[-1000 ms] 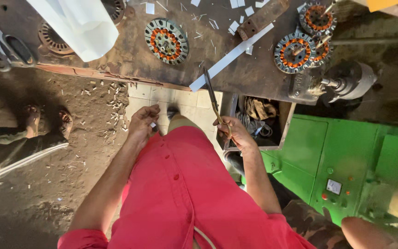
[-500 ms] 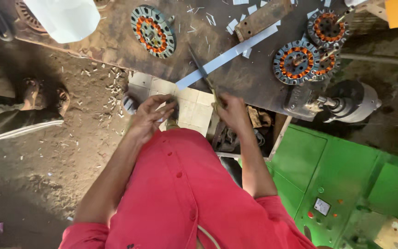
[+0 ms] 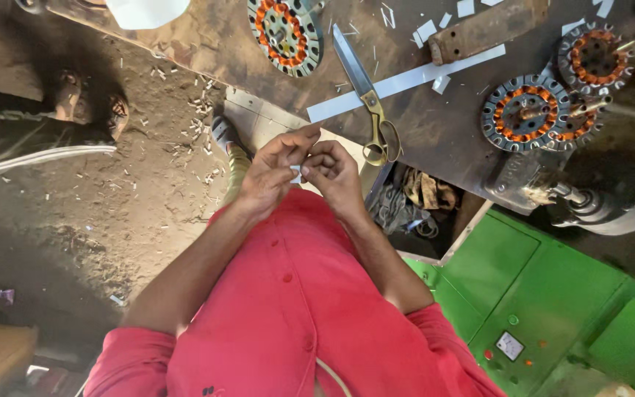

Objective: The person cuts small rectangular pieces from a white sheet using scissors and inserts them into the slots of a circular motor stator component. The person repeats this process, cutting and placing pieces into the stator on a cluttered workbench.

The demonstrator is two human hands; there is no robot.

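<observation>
Between both sets of fingertips I pinch a small white paper slip (image 3: 297,173), my left hand (image 3: 273,180) and right hand (image 3: 334,175) touching in a narrow grip just above my red shirt (image 3: 288,309). Just beyond, on the near edge of the dark worktop (image 3: 435,125), lie brass-handled scissors (image 3: 367,99) across a long white paper strip (image 3: 406,81). Farther right sit round copper-wound stators (image 3: 527,114).

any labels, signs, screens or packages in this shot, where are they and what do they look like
One only: small label plate on the green machine housing, lower right of the person; a tilted white rectangle with dark markings.
Two small round indicators near it, one green, one red.
No screens, signs or packages.
</observation>
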